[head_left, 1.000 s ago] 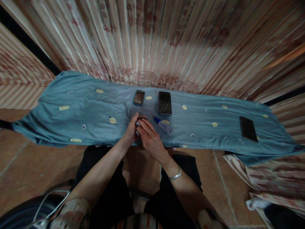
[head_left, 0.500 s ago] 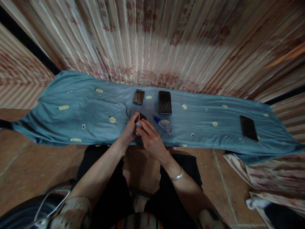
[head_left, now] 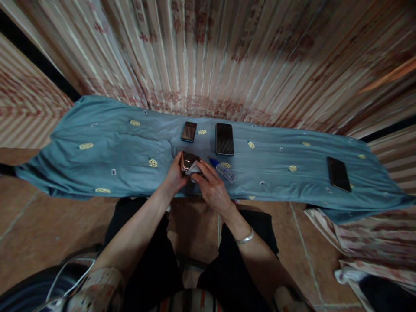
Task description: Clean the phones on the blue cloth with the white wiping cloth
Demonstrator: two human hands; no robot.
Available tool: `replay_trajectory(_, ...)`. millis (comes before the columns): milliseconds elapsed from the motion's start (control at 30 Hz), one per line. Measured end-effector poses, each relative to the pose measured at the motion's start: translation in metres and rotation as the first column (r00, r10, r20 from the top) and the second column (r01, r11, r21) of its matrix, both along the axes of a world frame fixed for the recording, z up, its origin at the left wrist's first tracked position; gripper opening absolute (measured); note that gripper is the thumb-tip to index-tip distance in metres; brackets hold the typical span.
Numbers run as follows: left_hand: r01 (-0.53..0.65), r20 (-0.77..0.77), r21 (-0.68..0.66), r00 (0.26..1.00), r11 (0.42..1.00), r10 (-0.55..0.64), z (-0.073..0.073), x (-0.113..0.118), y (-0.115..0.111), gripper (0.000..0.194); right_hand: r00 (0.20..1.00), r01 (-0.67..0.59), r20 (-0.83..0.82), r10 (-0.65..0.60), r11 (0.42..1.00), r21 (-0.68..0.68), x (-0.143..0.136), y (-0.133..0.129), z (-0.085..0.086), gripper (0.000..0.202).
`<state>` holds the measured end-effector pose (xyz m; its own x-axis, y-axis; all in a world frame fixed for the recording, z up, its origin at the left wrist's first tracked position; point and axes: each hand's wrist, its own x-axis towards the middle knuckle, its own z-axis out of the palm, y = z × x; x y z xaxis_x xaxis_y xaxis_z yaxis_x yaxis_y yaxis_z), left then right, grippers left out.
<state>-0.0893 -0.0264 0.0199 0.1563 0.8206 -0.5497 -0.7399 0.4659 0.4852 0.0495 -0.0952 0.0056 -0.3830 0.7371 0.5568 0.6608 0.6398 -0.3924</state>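
Note:
My left hand (head_left: 176, 174) grips a small shiny dark phone-like device (head_left: 188, 160) with a coppery edge, above the near part of the blue cloth. A light grey wiping cloth (head_left: 194, 169) is pinched in my right hand (head_left: 210, 184) and pressed against the device's lower right side. Just right of my fingers lies a clear spray bottle (head_left: 225, 170) with a blue top. Beyond my hands a small dark phone (head_left: 189, 131) and a larger black phone (head_left: 224, 139) lie flat. Another black phone (head_left: 338, 174) rests at the far right.
A patterned blue cloth (head_left: 123, 149) covers the long narrow table. Behind it hangs a pleated curtain (head_left: 201, 65). Dark poles stand at both sides. A white cable (head_left: 69, 260) lies on a black round object at the lower left.
The device in my left hand has turned so that more of its shiny face shows. My right hand has shifted slightly right and down, and more of the grey cloth is visible.

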Motion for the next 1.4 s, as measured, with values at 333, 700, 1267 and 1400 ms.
replay_trajectory(333,0.016,0.013,-0.013,1.000,1.000,-0.016,0.008,0.002,-0.004,0.047,0.999,-0.016,-0.047,0.012,0.997,-0.076,0.007,0.001,-0.003,0.037)
replay_trajectory(700,0.053,-0.011,0.039,0.999,0.998,-0.053,0.012,-0.005,-0.007,0.049,0.975,0.090,-0.192,-0.112,0.989,-0.121,0.032,0.006,-0.009,0.035)
replay_trajectory(1267,0.174,0.011,-0.018,0.985,0.984,-0.174,0.005,0.008,-0.016,0.060,0.999,-0.019,-0.038,0.014,0.989,-0.147,-0.013,-0.009,-0.008,0.049)
replay_trajectory(1400,0.166,-0.018,0.012,0.986,0.986,-0.166,0.000,0.010,-0.018,0.052,1.000,0.005,-0.021,-0.008,0.987,-0.158,-0.008,-0.002,-0.006,0.049)
